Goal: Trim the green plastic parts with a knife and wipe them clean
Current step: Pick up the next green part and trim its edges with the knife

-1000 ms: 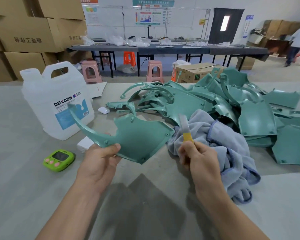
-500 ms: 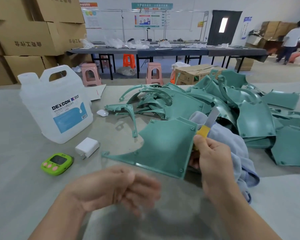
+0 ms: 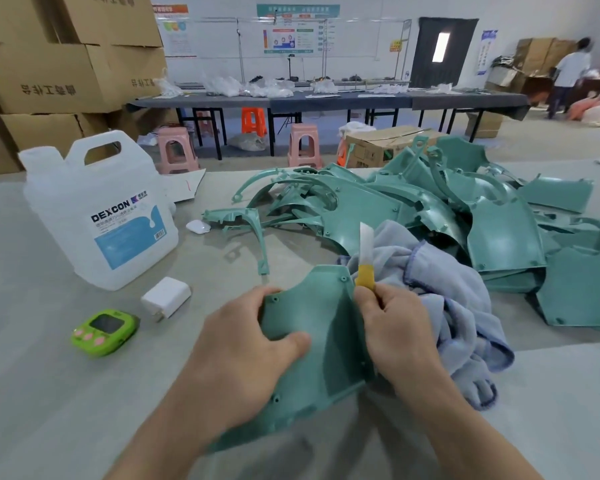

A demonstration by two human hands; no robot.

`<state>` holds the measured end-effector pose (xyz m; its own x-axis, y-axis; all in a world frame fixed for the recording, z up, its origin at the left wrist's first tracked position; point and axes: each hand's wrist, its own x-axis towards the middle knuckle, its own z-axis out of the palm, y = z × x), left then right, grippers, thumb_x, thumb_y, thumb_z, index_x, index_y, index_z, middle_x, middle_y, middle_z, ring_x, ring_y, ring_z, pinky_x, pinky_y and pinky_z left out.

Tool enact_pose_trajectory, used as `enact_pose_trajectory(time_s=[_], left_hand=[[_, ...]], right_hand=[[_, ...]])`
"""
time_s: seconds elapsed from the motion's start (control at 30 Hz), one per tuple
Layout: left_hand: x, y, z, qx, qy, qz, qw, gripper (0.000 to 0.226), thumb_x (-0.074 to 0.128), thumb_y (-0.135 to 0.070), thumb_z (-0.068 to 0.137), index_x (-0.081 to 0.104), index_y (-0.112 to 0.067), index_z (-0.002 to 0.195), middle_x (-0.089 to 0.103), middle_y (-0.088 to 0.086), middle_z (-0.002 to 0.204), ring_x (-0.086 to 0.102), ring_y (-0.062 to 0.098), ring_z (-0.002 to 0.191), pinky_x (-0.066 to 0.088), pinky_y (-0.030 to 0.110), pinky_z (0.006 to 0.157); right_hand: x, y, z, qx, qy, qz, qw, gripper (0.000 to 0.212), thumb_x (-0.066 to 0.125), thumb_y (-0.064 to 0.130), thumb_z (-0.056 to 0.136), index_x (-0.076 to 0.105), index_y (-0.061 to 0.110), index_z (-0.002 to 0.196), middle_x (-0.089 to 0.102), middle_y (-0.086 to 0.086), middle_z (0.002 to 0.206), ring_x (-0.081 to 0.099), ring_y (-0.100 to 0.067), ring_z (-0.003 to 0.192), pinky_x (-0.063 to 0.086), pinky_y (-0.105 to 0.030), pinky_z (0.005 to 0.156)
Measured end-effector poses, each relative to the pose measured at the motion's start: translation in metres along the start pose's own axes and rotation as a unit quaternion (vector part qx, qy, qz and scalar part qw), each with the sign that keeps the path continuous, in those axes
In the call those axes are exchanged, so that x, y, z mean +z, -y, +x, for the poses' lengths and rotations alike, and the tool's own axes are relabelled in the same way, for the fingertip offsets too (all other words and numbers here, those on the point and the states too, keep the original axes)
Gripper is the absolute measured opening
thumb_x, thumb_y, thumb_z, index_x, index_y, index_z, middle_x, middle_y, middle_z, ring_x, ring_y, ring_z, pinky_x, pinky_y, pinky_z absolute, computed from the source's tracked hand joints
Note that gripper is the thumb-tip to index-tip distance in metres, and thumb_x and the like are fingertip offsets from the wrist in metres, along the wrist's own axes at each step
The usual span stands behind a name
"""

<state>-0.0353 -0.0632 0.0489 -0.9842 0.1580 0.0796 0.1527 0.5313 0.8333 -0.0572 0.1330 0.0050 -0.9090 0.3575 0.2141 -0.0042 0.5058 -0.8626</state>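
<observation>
A flat green plastic part (image 3: pixel 321 336) sits close in front of me, held between both hands. My left hand (image 3: pixel 243 351) grips its left edge, thumb pressed on the upper face. My right hand (image 3: pixel 395 327) grips a knife (image 3: pixel 365 259) with a yellow handle, its pale blade pointing up beside the part's right edge. A grey-blue cloth (image 3: pixel 440 292) lies crumpled just right of the knife. A heap of green parts (image 3: pixel 447 216) covers the table behind.
A white DEXCON jug (image 3: pixel 97 209) stands at the left. Near it lie a white charger block (image 3: pixel 166 296), a green timer (image 3: pixel 104 332) and a small white object (image 3: pixel 198 226). Cardboard boxes (image 3: pixel 49 74), stools and a long table stand beyond.
My left hand let go of the part, then took hold of its left edge again. The part turned and came nearer. The knife now stands at its right edge.
</observation>
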Motion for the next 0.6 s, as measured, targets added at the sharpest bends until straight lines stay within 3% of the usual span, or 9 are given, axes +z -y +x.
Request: enact_pose_trajectory(time_s=[0.07, 0.13, 0.2, 0.3, 0.37, 0.47, 0.6], left_hand=[[0.003, -0.003, 0.001, 0.06, -0.101, 0.063, 0.991, 0.034, 0.085, -0.029, 0.071, 0.064, -0.041, 0.096, 0.069, -0.025, 0.078, 0.064, -0.002, 0.072, 0.045, 0.011, 0.064], [0.003, -0.001, 0.006, 0.141, -0.176, 0.105, 0.969, 0.034, 0.082, -0.017, 0.074, 0.06, -0.037, 0.09, 0.065, -0.022, 0.078, 0.059, 0.001, 0.073, 0.042, 0.01, 0.064], [0.003, 0.009, 0.011, 0.188, -0.215, 0.172, 0.943, 0.031, 0.079, -0.012, 0.078, 0.058, -0.032, 0.087, 0.061, -0.012, 0.072, 0.053, 0.009, 0.074, 0.041, 0.012, 0.063], [0.011, 0.026, 0.015, 0.181, -0.225, 0.215, 0.933, 0.022, 0.077, -0.017, 0.085, 0.059, -0.028, 0.091, 0.057, -0.015, 0.069, 0.042, 0.01, 0.065, 0.028, 0.01, 0.056], [0.018, 0.036, 0.016, 0.181, -0.23, 0.203, 0.934, 0.012, 0.07, -0.025, 0.092, 0.058, -0.026, 0.094, 0.055, -0.017, 0.071, 0.04, 0.007, 0.063, 0.027, 0.015, 0.055], [0.018, 0.044, 0.02, 0.181, -0.259, 0.181, 0.932, 0.007, 0.056, -0.035, 0.096, 0.055, -0.028, 0.099, 0.049, -0.017, 0.067, 0.037, 0.007, 0.061, 0.027, 0.022, 0.052], [0.019, 0.046, 0.021, 0.171, -0.267, 0.173, 0.932, 0.007, 0.059, -0.031, 0.099, 0.055, -0.026, 0.096, 0.05, -0.013, 0.064, 0.039, 0.012, 0.059, 0.028, 0.028, 0.054]], right_hand=[[0.001, 0.001, 0.0, -0.001, -0.024, 0.019, 1.0, 0.043, 0.057, 0.026, 0.102, 0.059, 0.015, 0.061, 0.06, 0.012, 0.052, 0.044, -0.004, 0.047, 0.036, -0.028, 0.053], [-0.001, 0.002, 0.0, 0.003, -0.032, 0.091, 0.995, 0.038, 0.055, 0.019, 0.103, 0.066, 0.013, 0.067, 0.068, 0.006, 0.06, 0.05, -0.004, 0.049, 0.043, -0.03, 0.058], [-0.004, 0.003, -0.001, -0.003, -0.025, 0.14, 0.99, 0.033, 0.052, 0.013, 0.102, 0.066, 0.014, 0.072, 0.067, -0.002, 0.059, 0.052, -0.01, 0.052, 0.046, -0.034, 0.057], [-0.004, 0.001, -0.007, -0.02, 0.0, 0.175, 0.984, 0.035, 0.052, 0.012, 0.102, 0.058, 0.01, 0.067, 0.052, 0.0, 0.049, 0.042, -0.011, 0.048, 0.037, -0.023, 0.047], [-0.001, -0.001, -0.012, -0.041, 0.029, 0.141, 0.989, 0.036, 0.052, 0.017, 0.104, 0.059, 0.015, 0.068, 0.048, 0.004, 0.047, 0.037, -0.009, 0.045, 0.032, -0.022, 0.044], [0.003, -0.005, -0.018, -0.075, 0.058, 0.076, 0.993, 0.037, 0.052, 0.027, 0.105, 0.058, 0.017, 0.07, 0.048, 0.011, 0.048, 0.035, -0.006, 0.048, 0.03, -0.029, 0.052], [0.005, -0.003, -0.024, -0.135, 0.063, -0.008, 0.989, 0.042, 0.05, 0.037, 0.106, 0.054, 0.019, 0.068, 0.051, 0.013, 0.054, 0.04, -0.008, 0.051, 0.029, -0.026, 0.052]])
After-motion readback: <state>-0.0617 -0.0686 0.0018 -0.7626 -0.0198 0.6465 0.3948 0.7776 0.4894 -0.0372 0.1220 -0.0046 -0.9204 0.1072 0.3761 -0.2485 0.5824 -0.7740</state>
